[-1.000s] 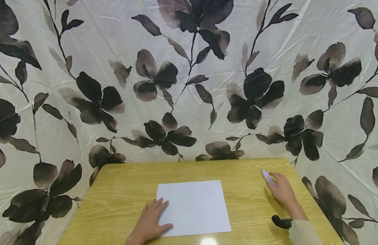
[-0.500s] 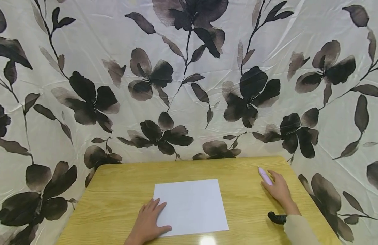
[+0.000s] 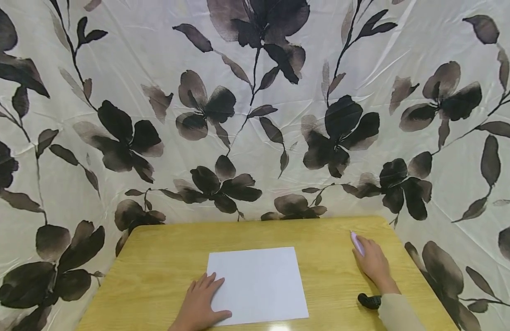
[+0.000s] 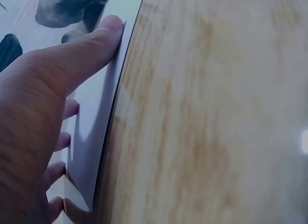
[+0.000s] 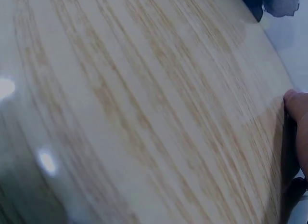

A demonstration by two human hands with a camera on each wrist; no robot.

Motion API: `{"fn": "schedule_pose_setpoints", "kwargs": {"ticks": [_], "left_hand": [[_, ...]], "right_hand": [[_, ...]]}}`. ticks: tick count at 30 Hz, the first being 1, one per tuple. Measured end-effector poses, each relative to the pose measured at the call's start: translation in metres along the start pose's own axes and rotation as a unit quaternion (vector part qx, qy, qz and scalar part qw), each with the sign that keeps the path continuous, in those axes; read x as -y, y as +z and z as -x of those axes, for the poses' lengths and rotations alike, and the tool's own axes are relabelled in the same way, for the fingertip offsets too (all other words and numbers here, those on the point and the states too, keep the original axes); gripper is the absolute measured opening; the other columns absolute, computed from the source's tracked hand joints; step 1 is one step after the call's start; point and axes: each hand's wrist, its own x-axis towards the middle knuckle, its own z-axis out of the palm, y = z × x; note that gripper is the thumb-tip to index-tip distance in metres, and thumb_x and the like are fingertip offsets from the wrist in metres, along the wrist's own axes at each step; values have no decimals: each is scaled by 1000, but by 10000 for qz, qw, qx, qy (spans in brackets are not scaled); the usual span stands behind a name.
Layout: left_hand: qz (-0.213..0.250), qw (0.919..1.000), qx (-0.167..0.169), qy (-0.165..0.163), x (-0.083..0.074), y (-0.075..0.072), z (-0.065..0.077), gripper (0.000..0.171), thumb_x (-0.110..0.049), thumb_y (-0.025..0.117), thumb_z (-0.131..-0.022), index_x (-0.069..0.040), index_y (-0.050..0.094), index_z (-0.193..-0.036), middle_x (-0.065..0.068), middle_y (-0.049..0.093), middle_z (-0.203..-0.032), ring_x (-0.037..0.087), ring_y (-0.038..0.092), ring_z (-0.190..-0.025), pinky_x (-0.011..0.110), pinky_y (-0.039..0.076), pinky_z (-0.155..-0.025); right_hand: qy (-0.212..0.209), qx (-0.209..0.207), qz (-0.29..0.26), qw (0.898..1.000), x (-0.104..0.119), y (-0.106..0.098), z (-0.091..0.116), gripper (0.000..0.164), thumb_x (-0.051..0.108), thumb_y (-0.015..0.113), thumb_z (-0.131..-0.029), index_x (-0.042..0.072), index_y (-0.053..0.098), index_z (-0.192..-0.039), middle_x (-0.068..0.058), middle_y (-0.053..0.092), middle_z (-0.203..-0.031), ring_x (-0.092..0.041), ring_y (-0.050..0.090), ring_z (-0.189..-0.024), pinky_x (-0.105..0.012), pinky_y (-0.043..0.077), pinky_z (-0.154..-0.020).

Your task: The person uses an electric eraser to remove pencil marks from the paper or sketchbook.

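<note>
A plain white sheet of paper lies on the wooden table. My left hand rests on its left edge with fingers spread; in the left wrist view, the thumb lies flat along the paper's near edge. Toward the far right of the table is a slim lilac object with a small pointed tip, its exact kind unclear. My right hand grips it from the near side, palm down, covering its lower end. The right wrist view catches only the thumb at its right border.
The yellow wood-grain table has rounded far corners. A white cloth with dark flower prints hangs behind and on both sides of it. A black wrist-worn device sits beside the light right sleeve.
My right thumb and fingers were spread apart around the lilac object half a second ago and now have drawn in on it. The left hand and paper have stayed put.
</note>
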Motion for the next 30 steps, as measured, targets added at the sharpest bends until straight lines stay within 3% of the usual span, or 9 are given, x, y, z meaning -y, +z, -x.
{"fn": "schedule_pose_setpoints", "kwargs": {"ticks": [6,10,18,26,30], "left_hand": [[-37,9997,-190,117,2,5,4,99,-86,58,-64,-19,57,-137,12,48,-143,41,34,-136,67,23,-103],[-51,9997,-214,109,3,4,5,100,-86,58,-64,-18,56,-137,12,49,-143,41,34,-136,67,23,-103],[30,9999,-136,24,3,6,7,101,-87,57,-63,-19,56,-138,12,47,-144,41,31,-137,67,20,-104],[130,9998,-176,-33,3,6,8,99,-84,60,-64,-18,56,-138,12,46,-146,41,29,-139,66,18,-105],[186,9997,-142,-12,2,5,8,99,-84,59,-65,-19,54,-140,11,44,-147,40,27,-140,64,16,-107]], "right_hand": [[-89,-314,-222,9992,0,2,5,40,11,66,-89,-3,57,-126,-27,60,-113,-42,58,-96,-57,44,-77],[17,-244,-449,9987,3,3,6,36,10,63,-89,-1,60,-124,-25,62,-109,-39,59,-92,-54,45,-74],[389,-406,-1517,9868,9,-5,6,36,2,66,-83,0,61,-119,-23,61,-101,-34,56,-84,-42,43,-67],[1051,-546,-2165,9691,23,-12,9,33,20,76,-85,5,69,-114,-18,66,-102,-29,58,-93,-35,43,-74],[1006,-627,-2172,9689,32,-17,11,33,26,79,-82,7,72,-109,-13,70,-101,-24,60,-94,-25,44,-74]]}}
